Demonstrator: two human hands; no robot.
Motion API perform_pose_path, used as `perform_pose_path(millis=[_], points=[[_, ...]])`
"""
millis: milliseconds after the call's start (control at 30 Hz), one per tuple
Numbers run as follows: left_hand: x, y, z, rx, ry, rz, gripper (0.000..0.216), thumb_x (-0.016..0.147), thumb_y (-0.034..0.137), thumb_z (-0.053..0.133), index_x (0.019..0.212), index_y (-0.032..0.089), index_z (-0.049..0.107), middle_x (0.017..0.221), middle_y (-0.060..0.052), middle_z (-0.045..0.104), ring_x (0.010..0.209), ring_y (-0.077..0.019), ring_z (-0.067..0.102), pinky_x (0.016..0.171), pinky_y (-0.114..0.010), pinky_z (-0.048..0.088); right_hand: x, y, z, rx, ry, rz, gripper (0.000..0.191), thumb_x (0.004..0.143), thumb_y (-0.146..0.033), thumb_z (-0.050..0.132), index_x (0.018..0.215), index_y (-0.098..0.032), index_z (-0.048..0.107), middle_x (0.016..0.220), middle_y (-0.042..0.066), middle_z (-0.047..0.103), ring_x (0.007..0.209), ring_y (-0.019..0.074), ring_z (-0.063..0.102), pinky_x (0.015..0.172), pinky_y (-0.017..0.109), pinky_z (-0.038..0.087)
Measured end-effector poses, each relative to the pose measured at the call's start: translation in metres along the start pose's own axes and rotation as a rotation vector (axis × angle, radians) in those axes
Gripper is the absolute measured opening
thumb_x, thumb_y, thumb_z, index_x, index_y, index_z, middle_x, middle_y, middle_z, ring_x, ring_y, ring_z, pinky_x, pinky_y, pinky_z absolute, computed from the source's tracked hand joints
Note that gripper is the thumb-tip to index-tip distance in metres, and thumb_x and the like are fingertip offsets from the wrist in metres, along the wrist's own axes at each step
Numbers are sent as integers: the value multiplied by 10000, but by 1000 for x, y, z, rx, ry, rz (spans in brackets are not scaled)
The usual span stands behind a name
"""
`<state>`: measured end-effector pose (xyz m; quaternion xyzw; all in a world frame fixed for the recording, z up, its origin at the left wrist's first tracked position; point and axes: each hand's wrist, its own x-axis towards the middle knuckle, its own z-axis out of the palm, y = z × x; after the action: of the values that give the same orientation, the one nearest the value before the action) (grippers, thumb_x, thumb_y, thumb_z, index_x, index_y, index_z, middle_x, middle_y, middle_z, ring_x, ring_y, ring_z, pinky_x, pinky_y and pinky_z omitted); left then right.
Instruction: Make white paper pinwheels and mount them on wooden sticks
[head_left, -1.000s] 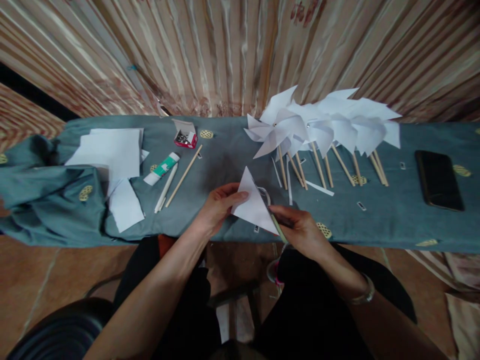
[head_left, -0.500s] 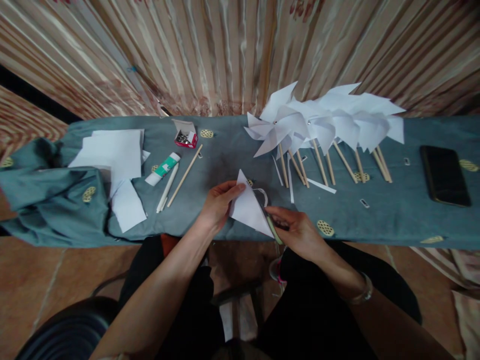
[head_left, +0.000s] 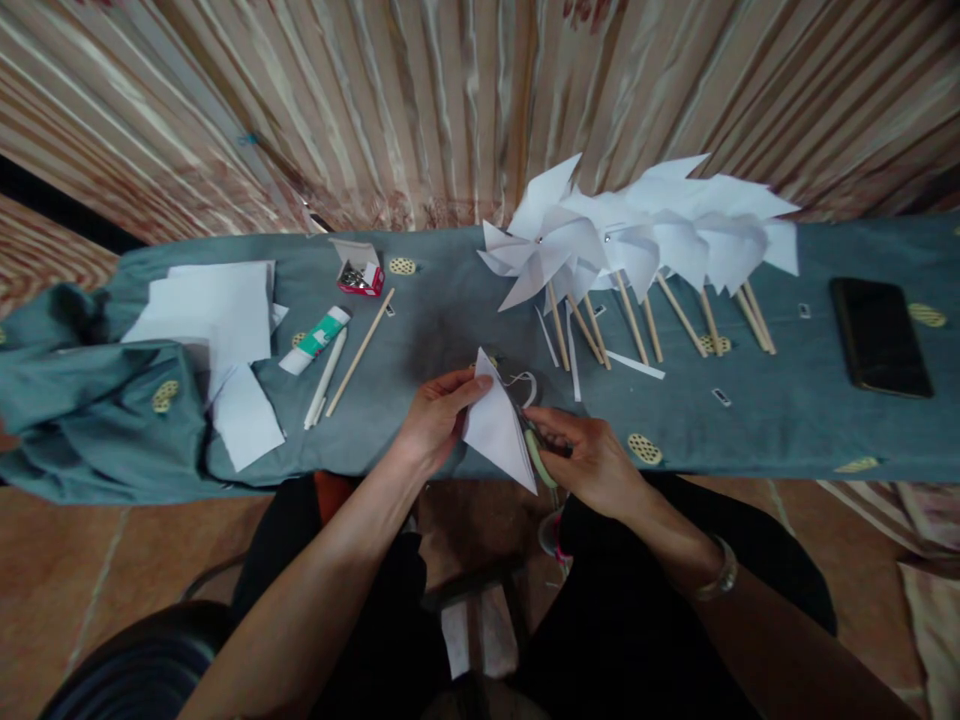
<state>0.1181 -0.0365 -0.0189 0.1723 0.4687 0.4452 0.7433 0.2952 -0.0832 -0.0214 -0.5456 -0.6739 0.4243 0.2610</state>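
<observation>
My left hand point(head_left: 444, 412) pinches a folded white paper triangle point(head_left: 496, 430) near its upper corner, thumb on top. The layers show along its right edge. My right hand point(head_left: 589, 450) is closed round the pale green handles of a pair of scissors point(head_left: 538, 458). Their blades lie at the paper's right edge, mostly hidden by the paper and fingers. A thin curled paper strip point(head_left: 531, 388) sticks out beyond that edge, above my right fingertips.
White paper pinwheels point(head_left: 637, 235) on wooden sticks lie at the back right, with loose paper strips point(head_left: 636, 366) nearby. A black phone point(head_left: 881, 337) rests at far right. Leftward are a wooden stick point(head_left: 361, 352), a pen point(head_left: 327, 380), a glue tube point(head_left: 315, 340), a box of metal pins point(head_left: 361, 275) and paper sheets point(head_left: 225, 300).
The paper triangle has turned a little, its lower tip shifting left and down. The scissors have moved slightly up along its edge. The whole view has shifted slightly.
</observation>
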Motion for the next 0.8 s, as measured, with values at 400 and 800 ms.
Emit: perform_pose_path(millis=[400, 800], points=[[1, -1, -1, -22, 22, -13, 238, 506, 193, 854, 699, 115, 737, 649, -48, 719, 573, -112, 611, 591, -223, 473, -1, 4, 2, -31, 21, -6, 411, 754, -162, 530, 1137, -152, 679, 666, -20, 658, 595, 129, 609, 578, 224, 456], [-2, -1, 1, 67, 4, -65, 279, 477, 240, 865, 679, 105, 728, 594, -39, 691, 510, -104, 580, 517, -217, 439, 1, 1, -3, -37, -1, -18, 408, 756, -175, 521, 1136, -146, 670, 641, -25, 635, 565, 123, 588, 547, 218, 435]])
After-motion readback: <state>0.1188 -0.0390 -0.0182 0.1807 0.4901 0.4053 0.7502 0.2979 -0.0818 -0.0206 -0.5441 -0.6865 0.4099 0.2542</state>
